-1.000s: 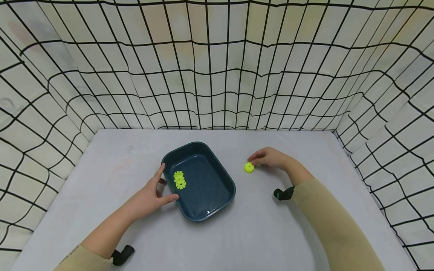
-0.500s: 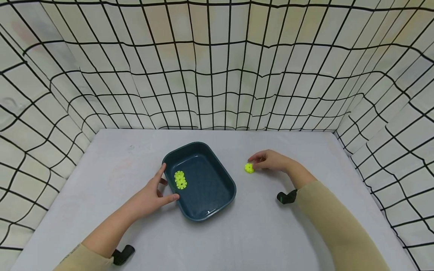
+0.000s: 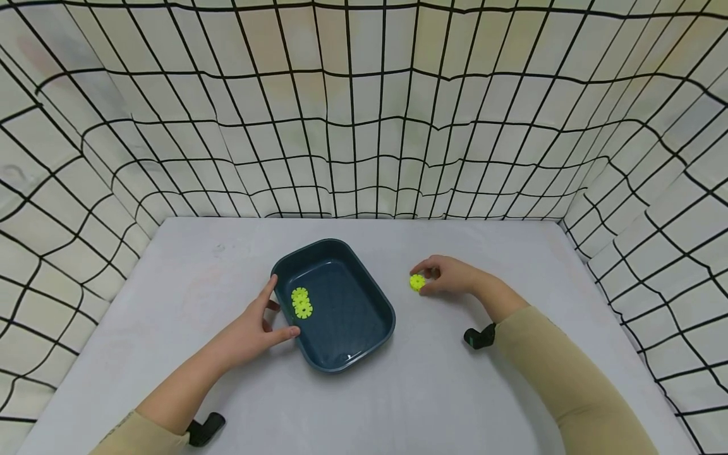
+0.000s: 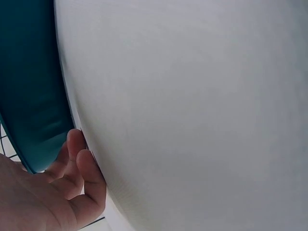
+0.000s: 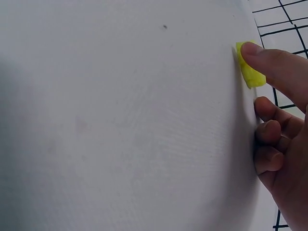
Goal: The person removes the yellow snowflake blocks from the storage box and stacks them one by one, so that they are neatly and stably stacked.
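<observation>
My left hand (image 3: pixel 250 332) rests along the left side of a dark blue tray (image 3: pixel 375 285). Its index fingertip and thumb are spread along the rim. The other fingers curl low outside the wall, as the left wrist view shows. To the right of the tray, my right hand (image 3: pixel 452 278) pinches a bright yellow interlocking disc piece (image 3: pixel 417 282) between thumb and index finger. It looks thick from the side in the right wrist view, with the thumb (image 5: pixel 255 52) on it. Yellow notched discs (image 3: pixel 303 308) lie inside the tray near its left wall.
A white-covered table (image 3: pixel 432 392) carries everything. Black netting (image 3: pixel 364 139) over pale cloth rises at the back and on both sides. Black devices (image 3: pixel 206 430) are worn at both wrists.
The right hand has shifted slightly, with its thumb now on the near side of the yellow disc piece and the index finger on the far side. Left hand and tray stay put.
</observation>
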Available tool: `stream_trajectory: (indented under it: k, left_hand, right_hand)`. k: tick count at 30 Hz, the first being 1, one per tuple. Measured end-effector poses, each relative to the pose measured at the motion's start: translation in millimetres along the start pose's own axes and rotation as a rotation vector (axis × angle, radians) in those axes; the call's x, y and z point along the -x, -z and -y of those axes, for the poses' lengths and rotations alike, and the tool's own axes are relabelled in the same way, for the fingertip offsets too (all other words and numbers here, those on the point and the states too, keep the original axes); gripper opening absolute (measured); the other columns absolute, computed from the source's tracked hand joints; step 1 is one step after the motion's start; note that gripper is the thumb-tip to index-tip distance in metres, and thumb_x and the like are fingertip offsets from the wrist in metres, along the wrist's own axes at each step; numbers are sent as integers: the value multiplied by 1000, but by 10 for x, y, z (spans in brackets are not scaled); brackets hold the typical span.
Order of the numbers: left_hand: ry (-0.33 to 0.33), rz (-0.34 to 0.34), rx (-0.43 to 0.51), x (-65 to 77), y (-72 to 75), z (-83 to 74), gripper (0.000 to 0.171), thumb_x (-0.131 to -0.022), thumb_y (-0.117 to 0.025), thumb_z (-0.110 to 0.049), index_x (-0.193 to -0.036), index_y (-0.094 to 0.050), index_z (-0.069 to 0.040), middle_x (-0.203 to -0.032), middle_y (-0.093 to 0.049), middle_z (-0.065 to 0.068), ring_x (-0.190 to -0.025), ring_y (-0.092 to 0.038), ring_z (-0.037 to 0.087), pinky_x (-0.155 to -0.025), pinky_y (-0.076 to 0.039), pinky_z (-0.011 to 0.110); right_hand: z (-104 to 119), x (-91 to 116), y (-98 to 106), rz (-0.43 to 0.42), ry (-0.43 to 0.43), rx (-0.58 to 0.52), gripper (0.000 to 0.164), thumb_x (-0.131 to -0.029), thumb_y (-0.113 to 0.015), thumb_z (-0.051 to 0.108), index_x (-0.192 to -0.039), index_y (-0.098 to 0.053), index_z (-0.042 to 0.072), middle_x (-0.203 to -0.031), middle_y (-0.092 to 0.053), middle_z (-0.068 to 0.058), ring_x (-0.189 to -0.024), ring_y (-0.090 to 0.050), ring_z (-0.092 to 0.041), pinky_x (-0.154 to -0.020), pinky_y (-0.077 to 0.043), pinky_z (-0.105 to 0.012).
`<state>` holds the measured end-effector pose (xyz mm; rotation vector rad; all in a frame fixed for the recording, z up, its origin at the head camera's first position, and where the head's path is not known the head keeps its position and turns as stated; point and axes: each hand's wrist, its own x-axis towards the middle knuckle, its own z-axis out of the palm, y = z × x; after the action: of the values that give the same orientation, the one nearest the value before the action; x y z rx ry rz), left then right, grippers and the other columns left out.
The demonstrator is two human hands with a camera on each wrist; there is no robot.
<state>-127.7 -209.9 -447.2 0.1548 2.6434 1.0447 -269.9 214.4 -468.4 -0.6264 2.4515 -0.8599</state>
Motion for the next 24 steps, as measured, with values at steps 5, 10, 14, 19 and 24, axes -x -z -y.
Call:
stream_trajectory:
  k: [5, 10, 14, 19, 24]
  left_hand:
    - [1, -1, 0, 5, 4, -9, 118, -83, -77, -50, -160, 8, -18, -133, -48, 21, -82, -54, 20, -66, -47, 33]
    - [1, 0, -1, 3, 2, -7, 118, -83, -77, -50, -160, 8, -19, -133, -48, 21, -82, -54, 20, -66, -47, 33]
    - [3, -1, 0, 4, 0, -6, 119, -83, -77, -50, -160, 8, -19, -133, -48, 21, -82, -54, 20, -65, -47, 33]
    - [2, -1, -1, 6, -3, -3, 119, -83, -77, -50, -160, 8, -19, -133, -48, 21, -83, -54, 20, -66, -47, 33]
    - [-1, 0, -2, 2, -5, 5, 119, -83, -76, -50, -160, 8, -18, -133, -48, 21, -83, -54, 20, -66, -47, 33]
  right_hand:
    - [16, 9, -13, -8, -3, 25, 41, -85, -79, 25, -124, -69, 21, -104, -54, -2, -96, -48, -20, -83, -41, -36]
    - [19, 12, -24, -17, 1, 36, 39, -86, -79, 24, -123, -69, 21, -103, -54, -2, -95, -48, -20, -83, -41, -35]
    - [28, 18, -27, -22, 11, 46, 38, -86, -79, 23, -122, -69, 20, -101, -54, -1, -94, -48, -20, -82, -42, -35]
    - [34, 23, -29, -21, 13, 60, 37, -85, -79, 23, -121, -69, 20, -100, -54, -1, -94, -48, -20, -82, -42, -35]
    - [28, 21, -37, -22, 12, 69, 37, -85, -79, 23, -121, -69, 21, -100, -53, -1, -94, -48, -19, -82, -42, -35]
